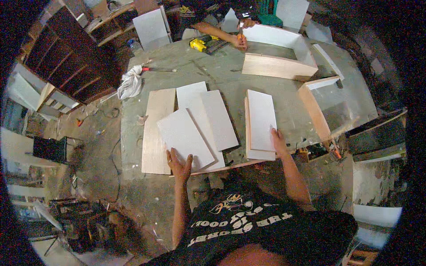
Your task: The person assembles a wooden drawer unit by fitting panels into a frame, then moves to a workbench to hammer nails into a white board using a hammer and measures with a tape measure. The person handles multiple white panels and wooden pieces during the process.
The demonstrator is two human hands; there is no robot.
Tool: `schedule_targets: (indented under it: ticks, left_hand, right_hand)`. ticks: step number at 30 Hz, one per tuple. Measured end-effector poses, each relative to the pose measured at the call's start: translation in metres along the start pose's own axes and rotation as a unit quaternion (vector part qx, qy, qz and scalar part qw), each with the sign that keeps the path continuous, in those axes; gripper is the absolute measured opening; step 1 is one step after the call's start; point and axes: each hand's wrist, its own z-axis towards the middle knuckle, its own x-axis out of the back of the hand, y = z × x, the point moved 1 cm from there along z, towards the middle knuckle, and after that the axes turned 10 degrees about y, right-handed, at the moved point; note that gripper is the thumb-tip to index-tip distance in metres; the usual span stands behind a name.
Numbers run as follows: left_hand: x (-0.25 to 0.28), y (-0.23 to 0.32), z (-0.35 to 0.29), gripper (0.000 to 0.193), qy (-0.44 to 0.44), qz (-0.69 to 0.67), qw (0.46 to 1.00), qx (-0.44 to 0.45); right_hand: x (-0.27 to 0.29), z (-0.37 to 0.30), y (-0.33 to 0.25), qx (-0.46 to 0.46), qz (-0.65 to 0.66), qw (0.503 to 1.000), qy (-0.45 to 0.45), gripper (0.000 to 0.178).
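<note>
Workbench [213, 73], grey and dusty, seen from above. Left hand [179, 165] lies flat, fingers spread, on the near corner of a white laminated panel [184, 137] at about 7 o'clock on the bench; nothing gripped, palm pressing only. That panel overlaps two more white panels [213, 115] fanned behind it, with a bare plywood board [155, 128] at 9 o'clock of them. Right hand [278, 142] rests open against the right edge of a squared stack of panels [261, 122], at 5 o'clock on the bench; fingers extended, not closed round it.

Judgement: sorting or squaring panels. Keep the palm flat so the top sheet slides without scuffing the laminate; steady the stack edgewise so it stays flush; mind the bench lip, where the fanned panels overhang.

At 12 o'clock, another person's hands [239, 40] work at an open wooden box frame [277, 62]; yellow drill [202, 44] beside.
</note>
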Motion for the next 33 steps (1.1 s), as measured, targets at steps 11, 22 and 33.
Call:
schedule_targets:
  ticks: [11, 22, 33]
  left_hand:
    - [-0.023, 0.030, 0.025, 0.100, -0.061, 0.106, 0.993, -0.010]
    - [0.034, -0.036, -0.075, 0.089, -0.124, -0.701, 0.593, 0.376]
    - [0.152, -0.135, -0.057, 0.069, -0.108, -0.687, 0.635, 0.335]
  right_hand:
    - [-0.055, -0.012, 0.024, 0.068, 0.050, 0.978, -0.189, 0.060]
    - [-0.205, -0.173, -0.058, 0.065, 0.034, 0.886, -0.458, 0.061]
    - [-0.281, -0.303, -0.117, 0.221, -0.099, 0.828, -0.506, 0.096]
